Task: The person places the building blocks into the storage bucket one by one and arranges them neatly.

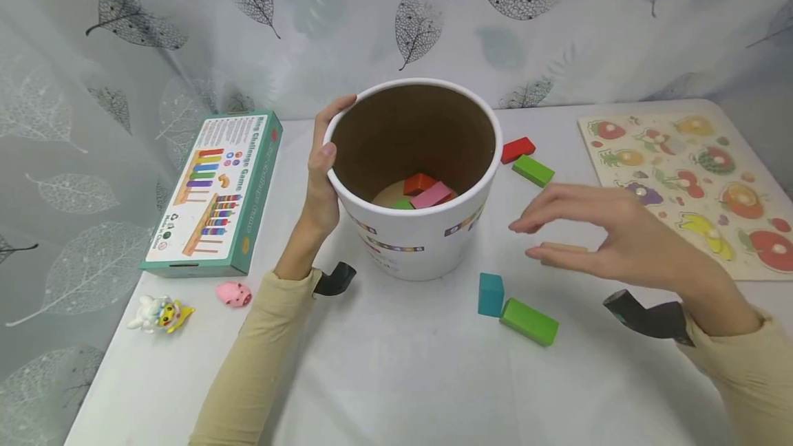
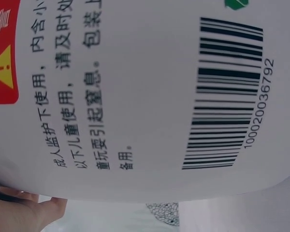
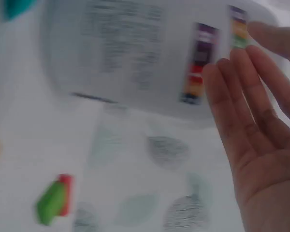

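Note:
A white bucket [image 1: 409, 239] stands mid-table, with red, pink and green blocks [image 1: 431, 195] lying on its bottom. My left hand [image 1: 322, 184] grips the bucket's rim at its left side, thumb over the edge. In the left wrist view the bucket's wall [image 2: 159, 96] with its barcode fills most of the picture. My right hand [image 1: 595, 226] hovers right of the bucket, fingers relaxed and holding nothing. Below it on the table lie a teal block [image 1: 491, 294] and a green block [image 1: 529, 322]. Behind it are a red block [image 1: 517, 149] and another green block [image 1: 533, 170].
At the left lies a Ring Challenge Game box [image 1: 210, 191]. Nearer are a pink pig toy [image 1: 233, 294] and a small white-and-yellow figurine [image 1: 162, 314]. A wooden fruit puzzle board [image 1: 688, 184] lies at the right. A leaf-print curtain [image 1: 372, 19] hangs behind the table.

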### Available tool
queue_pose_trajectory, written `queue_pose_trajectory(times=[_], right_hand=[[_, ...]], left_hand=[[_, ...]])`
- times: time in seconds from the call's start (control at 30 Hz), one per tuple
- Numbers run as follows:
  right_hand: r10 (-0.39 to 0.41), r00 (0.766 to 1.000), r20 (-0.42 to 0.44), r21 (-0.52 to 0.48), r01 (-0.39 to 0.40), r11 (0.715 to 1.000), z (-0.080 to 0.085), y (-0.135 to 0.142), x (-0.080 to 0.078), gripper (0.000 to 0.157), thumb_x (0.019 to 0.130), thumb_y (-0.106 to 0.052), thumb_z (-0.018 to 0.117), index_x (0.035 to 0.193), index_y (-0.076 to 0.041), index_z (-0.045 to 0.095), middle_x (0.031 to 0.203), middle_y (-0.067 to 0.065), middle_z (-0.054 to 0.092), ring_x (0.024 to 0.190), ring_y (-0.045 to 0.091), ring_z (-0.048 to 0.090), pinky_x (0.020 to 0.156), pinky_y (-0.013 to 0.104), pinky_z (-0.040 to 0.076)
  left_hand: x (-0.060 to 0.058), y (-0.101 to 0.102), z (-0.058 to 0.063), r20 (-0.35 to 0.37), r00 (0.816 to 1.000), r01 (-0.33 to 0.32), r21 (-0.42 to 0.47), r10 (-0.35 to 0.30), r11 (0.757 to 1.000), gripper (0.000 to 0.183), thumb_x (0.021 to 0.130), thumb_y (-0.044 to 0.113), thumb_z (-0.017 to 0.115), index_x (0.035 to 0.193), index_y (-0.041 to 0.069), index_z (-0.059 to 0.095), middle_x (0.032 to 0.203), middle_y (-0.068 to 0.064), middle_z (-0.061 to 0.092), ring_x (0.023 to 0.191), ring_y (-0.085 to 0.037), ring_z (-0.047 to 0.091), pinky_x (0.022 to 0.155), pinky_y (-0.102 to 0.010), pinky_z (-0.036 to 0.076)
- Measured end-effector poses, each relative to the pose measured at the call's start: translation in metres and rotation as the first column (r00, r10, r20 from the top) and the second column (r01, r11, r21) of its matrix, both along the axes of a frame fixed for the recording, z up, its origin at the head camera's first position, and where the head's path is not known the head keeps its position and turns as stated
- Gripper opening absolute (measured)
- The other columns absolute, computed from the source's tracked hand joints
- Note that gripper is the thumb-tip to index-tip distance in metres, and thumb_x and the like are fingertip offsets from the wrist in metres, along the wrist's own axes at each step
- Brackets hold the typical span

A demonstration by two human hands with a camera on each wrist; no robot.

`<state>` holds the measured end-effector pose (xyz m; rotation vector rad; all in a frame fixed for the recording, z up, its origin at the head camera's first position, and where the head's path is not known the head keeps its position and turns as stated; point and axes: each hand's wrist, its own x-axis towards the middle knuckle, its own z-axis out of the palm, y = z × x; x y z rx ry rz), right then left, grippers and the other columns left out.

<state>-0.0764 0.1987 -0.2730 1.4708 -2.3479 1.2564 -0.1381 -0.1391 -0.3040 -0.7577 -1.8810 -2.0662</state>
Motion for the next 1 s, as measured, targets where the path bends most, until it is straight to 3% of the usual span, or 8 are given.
queue_pose_trajectory(times=[0.1,0.33,0.53,0.73,1.0], right_hand=[[-0.010,0.998,0.066,0.102,0.003,0.995,-0.026,0.003,0.008,0.051,0.068,-0.003,0.085,0.113,-0.020,0.069,0.106,-0.010,0.066,0.097,0.001,0.061,0.086,0.009,0.047],[-0.017,0.994,0.111,0.276,-0.015,0.961,-0.065,-0.009,0.022,0.034,0.080,-0.016,0.078,0.112,-0.024,0.069,0.109,-0.014,0.062,0.098,0.003,0.060,0.084,0.016,0.046],[-0.066,0.978,0.200,0.378,-0.015,0.925,-0.071,-0.022,0.019,0.025,0.087,-0.021,0.072,0.112,-0.023,0.069,0.112,-0.017,0.058,0.101,0.003,0.058,0.088,0.024,0.052],[-0.120,0.959,0.258,0.441,-0.006,0.898,-0.076,-0.027,0.012,0.023,0.087,-0.022,0.072,0.110,-0.024,0.070,0.112,-0.015,0.060,0.101,0.006,0.057,0.089,0.028,0.053],[-0.313,0.921,0.231,0.439,0.188,0.878,-0.078,-0.016,0.000,0.022,0.084,-0.015,0.075,0.106,-0.020,0.071,0.106,-0.011,0.062,0.097,0.007,0.060,0.085,0.032,0.055]], left_hand=[[0.000,-0.001,0.001,0.002,1.000,0.004,0.010,-0.004,1.000,0.076,0.086,0.061,0.041,0.146,0.016,0.032,0.141,-0.012,0.042,0.128,-0.034,0.041,0.103,-0.049,0.038],[0.000,-0.001,0.001,0.004,1.000,-0.002,0.021,0.002,1.000,0.075,0.086,0.060,0.041,0.146,0.016,0.033,0.141,-0.012,0.042,0.128,-0.035,0.040,0.104,-0.049,0.038],[-0.001,0.000,0.002,0.000,1.000,0.004,0.021,-0.004,1.000,0.075,0.086,0.059,0.040,0.146,0.015,0.033,0.141,-0.012,0.042,0.128,-0.035,0.040,0.104,-0.049,0.037],[-0.001,0.001,0.000,0.001,1.000,-0.003,0.000,0.003,1.000,0.076,0.086,0.061,0.039,0.146,0.015,0.032,0.141,-0.011,0.042,0.129,-0.035,0.040,0.104,-0.050,0.037],[-0.001,0.001,0.000,0.004,1.000,-0.004,0.003,0.004,1.000,0.076,0.086,0.060,0.039,0.146,0.016,0.033,0.141,-0.010,0.043,0.128,-0.032,0.041,0.104,-0.048,0.037]])
